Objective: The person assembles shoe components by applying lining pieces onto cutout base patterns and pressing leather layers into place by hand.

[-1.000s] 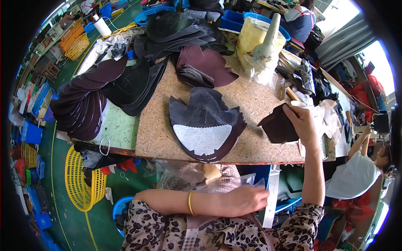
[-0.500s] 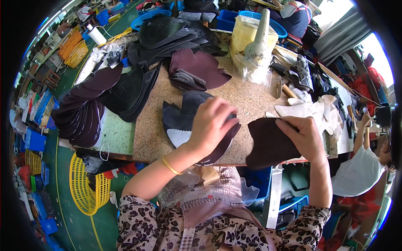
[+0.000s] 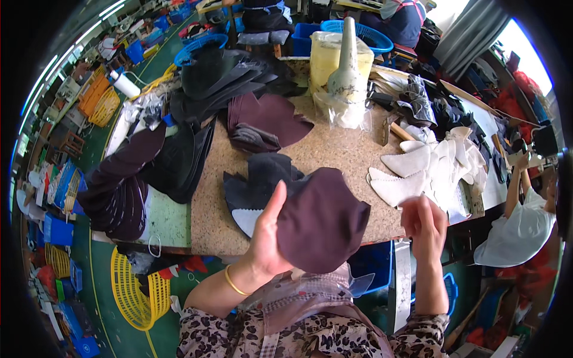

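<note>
My left hand [image 3: 267, 238] holds a dark maroon shoe-upper piece [image 3: 325, 221] with a curved, notched outline, up in front of the table's near edge. The thumb stands up beside the piece, and the other fingers are hidden behind it. My right hand [image 3: 425, 225] is by the table's near right side, seemingly bent at the fingers and smeared by motion; I make out nothing in it. Just beyond it lie several white zigzag-edged pieces [image 3: 412, 164]. Behind the held piece, a black piece with a pale grey zigzag-edged patch [image 3: 262, 179] lies on the speckled tabletop [image 3: 209, 209].
A pale cone-shaped tool [image 3: 347, 74] stands with a yellowish tub [image 3: 322, 56] at the back. Stacks of maroon pieces [image 3: 271, 116] and black pieces [image 3: 221, 77] lie farther left. A yellow basket [image 3: 140, 298] sits on the floor. Another person [image 3: 516, 230] is at right.
The maroon piece has passed from my right hand to my left and moved leftward, over the middle. My right hand has let go of it and come lower, near the white pieces.
</note>
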Action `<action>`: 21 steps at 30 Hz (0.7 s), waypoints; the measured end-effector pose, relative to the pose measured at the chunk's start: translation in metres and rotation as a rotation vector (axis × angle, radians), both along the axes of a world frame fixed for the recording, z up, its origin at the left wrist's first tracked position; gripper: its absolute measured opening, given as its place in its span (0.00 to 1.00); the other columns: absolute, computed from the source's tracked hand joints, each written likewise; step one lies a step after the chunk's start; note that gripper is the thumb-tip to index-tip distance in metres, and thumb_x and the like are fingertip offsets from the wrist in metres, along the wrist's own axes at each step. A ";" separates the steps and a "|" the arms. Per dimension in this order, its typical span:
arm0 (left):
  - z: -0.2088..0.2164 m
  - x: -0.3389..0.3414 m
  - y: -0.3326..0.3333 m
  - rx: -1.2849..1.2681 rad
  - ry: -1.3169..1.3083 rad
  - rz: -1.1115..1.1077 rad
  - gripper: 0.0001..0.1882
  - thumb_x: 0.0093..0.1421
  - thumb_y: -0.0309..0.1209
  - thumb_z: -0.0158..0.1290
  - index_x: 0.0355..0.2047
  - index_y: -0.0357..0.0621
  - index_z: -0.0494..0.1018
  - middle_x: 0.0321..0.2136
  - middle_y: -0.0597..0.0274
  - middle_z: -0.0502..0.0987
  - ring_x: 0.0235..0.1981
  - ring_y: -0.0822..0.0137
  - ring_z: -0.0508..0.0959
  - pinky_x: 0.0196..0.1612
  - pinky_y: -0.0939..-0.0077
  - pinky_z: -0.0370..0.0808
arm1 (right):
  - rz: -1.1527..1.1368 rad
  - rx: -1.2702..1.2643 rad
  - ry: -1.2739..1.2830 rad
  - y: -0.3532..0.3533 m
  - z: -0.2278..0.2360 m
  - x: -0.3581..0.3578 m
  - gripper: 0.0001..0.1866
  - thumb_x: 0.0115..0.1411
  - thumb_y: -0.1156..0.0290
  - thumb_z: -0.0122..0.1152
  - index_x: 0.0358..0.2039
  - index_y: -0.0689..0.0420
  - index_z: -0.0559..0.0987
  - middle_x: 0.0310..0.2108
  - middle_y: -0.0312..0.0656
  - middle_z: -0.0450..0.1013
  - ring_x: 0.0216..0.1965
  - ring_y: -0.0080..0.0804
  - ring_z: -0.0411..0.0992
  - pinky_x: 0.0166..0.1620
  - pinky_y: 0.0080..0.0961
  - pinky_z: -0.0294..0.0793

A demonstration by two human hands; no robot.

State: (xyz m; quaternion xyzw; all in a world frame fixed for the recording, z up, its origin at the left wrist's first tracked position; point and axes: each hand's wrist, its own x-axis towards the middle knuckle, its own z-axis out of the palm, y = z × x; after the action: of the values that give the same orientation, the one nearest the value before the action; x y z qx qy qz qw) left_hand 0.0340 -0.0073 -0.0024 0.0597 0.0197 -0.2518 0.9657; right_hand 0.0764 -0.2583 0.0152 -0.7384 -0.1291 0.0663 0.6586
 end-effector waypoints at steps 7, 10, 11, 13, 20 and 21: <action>0.014 -0.009 0.008 0.143 0.015 0.056 0.32 0.63 0.52 0.34 0.61 0.43 0.52 0.59 0.54 0.57 0.60 0.56 0.58 0.62 0.55 0.52 | 0.234 0.478 0.167 0.048 -0.052 0.010 0.17 0.55 0.71 0.58 0.47 0.56 0.73 0.44 0.40 0.70 0.41 0.23 0.68 0.41 0.20 0.68; 0.011 -0.014 0.012 0.180 0.029 0.073 0.29 0.65 0.47 0.33 0.61 0.44 0.50 0.60 0.55 0.56 0.61 0.56 0.56 0.62 0.56 0.51 | 0.351 0.493 -0.070 0.050 -0.046 0.021 0.16 0.53 0.74 0.61 0.43 0.57 0.75 0.45 0.41 0.69 0.46 0.27 0.67 0.46 0.25 0.68; 0.012 -0.014 0.012 0.181 0.031 0.080 0.29 0.65 0.47 0.33 0.61 0.44 0.50 0.60 0.55 0.56 0.61 0.56 0.56 0.62 0.56 0.51 | 0.398 0.423 -0.163 0.048 -0.045 0.024 0.13 0.52 0.74 0.61 0.41 0.57 0.76 0.44 0.41 0.70 0.46 0.28 0.67 0.46 0.26 0.68; 0.016 -0.013 0.013 0.281 -0.005 0.177 0.29 0.65 0.46 0.31 0.63 0.48 0.47 0.62 0.57 0.52 0.62 0.57 0.53 0.63 0.55 0.47 | 0.398 0.343 -0.202 0.035 -0.050 0.029 0.07 0.52 0.76 0.60 0.33 0.59 0.78 0.44 0.42 0.69 0.45 0.29 0.68 0.47 0.25 0.68; 0.008 -0.008 0.017 0.121 -0.168 0.249 0.25 0.67 0.40 0.30 0.64 0.60 0.44 0.63 0.62 0.50 0.63 0.58 0.51 0.63 0.54 0.47 | 0.317 0.760 0.406 0.051 -0.055 0.016 0.16 0.56 0.60 0.52 0.39 0.58 0.72 0.38 0.44 0.73 0.38 0.34 0.73 0.44 0.35 0.73; 0.006 -0.006 0.018 0.120 -0.172 0.250 0.25 0.67 0.40 0.30 0.64 0.60 0.44 0.63 0.62 0.50 0.63 0.58 0.51 0.63 0.54 0.47 | 0.319 0.758 0.402 0.061 -0.054 0.013 0.16 0.56 0.60 0.52 0.39 0.58 0.72 0.38 0.44 0.73 0.38 0.34 0.73 0.44 0.35 0.73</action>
State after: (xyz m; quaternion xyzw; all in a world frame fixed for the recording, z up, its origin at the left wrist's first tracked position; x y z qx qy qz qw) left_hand 0.0276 0.0105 0.0035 0.1357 -0.0408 -0.1218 0.9824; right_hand 0.0898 -0.1976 -0.0392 -0.3884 -0.1259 0.2571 0.8759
